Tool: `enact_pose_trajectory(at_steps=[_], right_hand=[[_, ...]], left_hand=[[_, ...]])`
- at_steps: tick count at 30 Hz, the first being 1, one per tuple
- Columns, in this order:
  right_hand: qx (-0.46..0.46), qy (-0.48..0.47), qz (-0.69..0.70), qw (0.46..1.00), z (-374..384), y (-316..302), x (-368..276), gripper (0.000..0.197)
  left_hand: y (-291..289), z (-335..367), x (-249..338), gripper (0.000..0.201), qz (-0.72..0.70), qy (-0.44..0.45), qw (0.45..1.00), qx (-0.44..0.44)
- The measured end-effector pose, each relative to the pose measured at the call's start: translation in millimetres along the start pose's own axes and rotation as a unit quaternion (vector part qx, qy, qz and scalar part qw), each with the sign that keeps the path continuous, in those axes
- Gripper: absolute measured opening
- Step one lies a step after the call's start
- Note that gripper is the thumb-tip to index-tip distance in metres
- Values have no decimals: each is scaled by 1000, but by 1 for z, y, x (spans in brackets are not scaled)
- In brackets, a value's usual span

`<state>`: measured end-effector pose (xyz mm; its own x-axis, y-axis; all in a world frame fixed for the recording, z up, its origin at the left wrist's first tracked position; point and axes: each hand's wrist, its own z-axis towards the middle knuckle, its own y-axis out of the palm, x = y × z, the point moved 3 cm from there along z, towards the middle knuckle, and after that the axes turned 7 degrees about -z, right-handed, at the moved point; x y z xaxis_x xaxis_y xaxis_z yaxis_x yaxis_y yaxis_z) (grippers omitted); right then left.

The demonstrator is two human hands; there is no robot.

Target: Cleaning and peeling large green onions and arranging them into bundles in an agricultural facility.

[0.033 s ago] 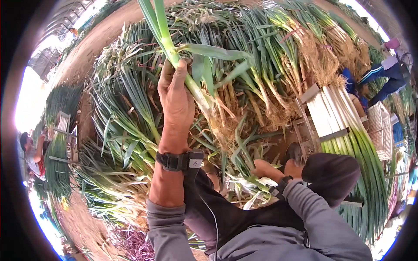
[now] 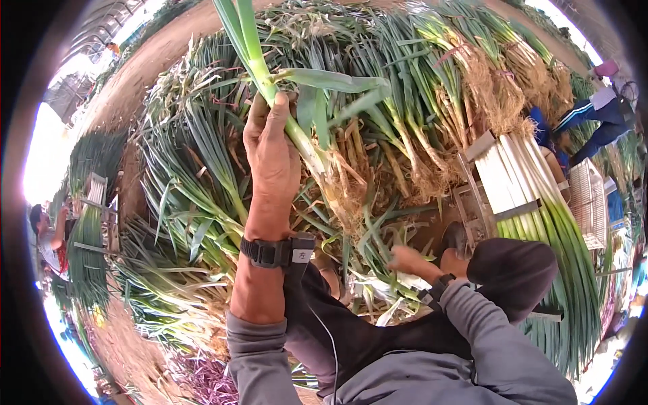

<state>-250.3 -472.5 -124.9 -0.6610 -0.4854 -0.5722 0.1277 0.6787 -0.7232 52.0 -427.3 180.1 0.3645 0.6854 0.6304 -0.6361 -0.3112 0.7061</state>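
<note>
My left hand (image 2: 272, 138) is raised in the middle of the view, its fingers wrapped round the pale green stem of a leek (image 2: 307, 144). The leek slants from its green top at upper left to its brown, dry-skinned root end below. One broad leaf (image 2: 331, 80) sticks out to the right above the hand. Lower down, by my right knee, my right hand (image 2: 413, 262) is closed and slightly blurred. A drooping green leek leaf (image 2: 376, 237) runs from near the root end to its fingers, and the hand appears to grip it.
Unpeeled leeks (image 2: 223, 158) lie heaped ahead and to the left, some with roots toward me. On my right, a metal rack (image 2: 478, 192) carries peeled white leeks (image 2: 511, 169). Behind it stands a pale crate (image 2: 587, 202). Peelings (image 2: 385, 297) lie between my legs. Other people sit at both sides.
My right hand has shifted very slightly left and looks more blurred. The left hand and its leek are almost unmoved.
</note>
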Motion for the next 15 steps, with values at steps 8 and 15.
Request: enact_pose_trajectory(at_steps=[8, 15], right_hand=[[138, -155, 278, 938, 8, -164, -174, 58], [66, -155, 542, 823, 8, -169, -186, 35]], left_hand=[[5, -23, -24, 31, -30, -69, 997, -1], [21, -34, -55, 34, -44, -176, 983, -17]])
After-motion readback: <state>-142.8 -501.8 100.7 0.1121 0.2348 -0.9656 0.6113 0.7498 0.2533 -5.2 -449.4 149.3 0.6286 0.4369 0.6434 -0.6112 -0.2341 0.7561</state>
